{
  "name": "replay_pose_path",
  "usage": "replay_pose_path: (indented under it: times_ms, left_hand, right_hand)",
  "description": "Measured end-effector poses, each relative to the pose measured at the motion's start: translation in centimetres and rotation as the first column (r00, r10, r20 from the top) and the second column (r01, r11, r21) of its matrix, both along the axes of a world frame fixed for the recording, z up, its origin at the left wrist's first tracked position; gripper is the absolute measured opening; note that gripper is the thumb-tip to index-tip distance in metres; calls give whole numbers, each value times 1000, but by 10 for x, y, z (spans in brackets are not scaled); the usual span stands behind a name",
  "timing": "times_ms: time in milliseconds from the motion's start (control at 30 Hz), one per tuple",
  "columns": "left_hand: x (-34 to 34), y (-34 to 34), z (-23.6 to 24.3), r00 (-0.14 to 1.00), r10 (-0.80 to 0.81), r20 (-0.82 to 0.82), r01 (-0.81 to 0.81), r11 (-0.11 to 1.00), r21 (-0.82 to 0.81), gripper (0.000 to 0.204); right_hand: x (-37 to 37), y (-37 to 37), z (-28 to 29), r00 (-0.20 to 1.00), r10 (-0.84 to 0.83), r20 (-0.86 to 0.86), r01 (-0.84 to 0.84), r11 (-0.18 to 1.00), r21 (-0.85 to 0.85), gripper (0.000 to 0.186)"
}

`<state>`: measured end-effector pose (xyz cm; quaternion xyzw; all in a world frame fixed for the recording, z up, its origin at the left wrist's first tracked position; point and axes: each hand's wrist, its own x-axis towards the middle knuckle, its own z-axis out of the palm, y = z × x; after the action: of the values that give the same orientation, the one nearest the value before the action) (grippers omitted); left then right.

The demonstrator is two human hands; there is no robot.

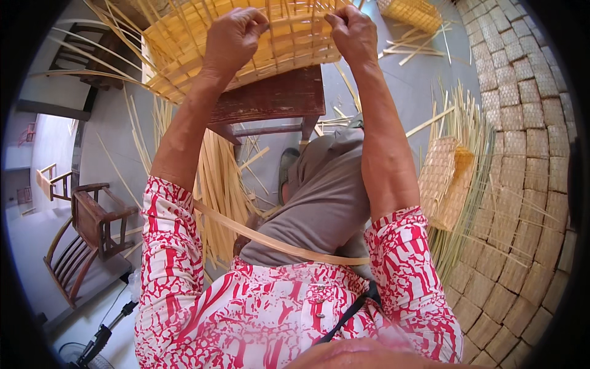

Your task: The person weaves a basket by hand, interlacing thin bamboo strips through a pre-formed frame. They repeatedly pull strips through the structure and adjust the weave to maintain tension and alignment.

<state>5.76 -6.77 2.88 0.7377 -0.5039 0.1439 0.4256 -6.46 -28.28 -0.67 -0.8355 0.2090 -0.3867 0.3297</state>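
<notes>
Yellow bamboo strips, thin and flat, cross over and under each other to make a half-woven basket (246, 37). It sits on the top of a small dark wooden stool (276, 98), reaching past its far edge. The left hand (230, 40) curls its grip closed on the weave near the basket's middle. The right hand (353, 34) pinches an upright strip at the basket's right side. Loose long strips (218, 184) hang down beside the stool to the floor. One bent strip (276, 243) lies across the grey lap. Many finished woven squares (522, 154) lie stacked in rows at the right.
</notes>
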Motion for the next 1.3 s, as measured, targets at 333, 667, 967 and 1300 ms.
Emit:
replay_pose_path:
  times_ms: [333, 667, 967, 1300]
  left_hand:
    - [6, -2, -17, 992, 8, 128, -18, 996, 82, 10]
    - [1, 9, -9, 992, 64, 107, -79, 987, 137, 11]
    - [-36, 82, -7, 966, 97, 238, -42, 973, -225, 12]
    - [-35, 17, 24, 986, 160, -44, -160, 987, 0, 13]
  right_hand:
    - [-8, 14, -7, 968, -194, -158, 180, 978, -103, 17]
    - [-5, 30, 9, 997, -42, 58, 57, 953, -298, 11]
    - [-16, 89, 19, 949, 111, -294, -218, 907, -361, 15]
    - [-13, 79, 11, 946, 104, -308, -194, 941, -277, 14]
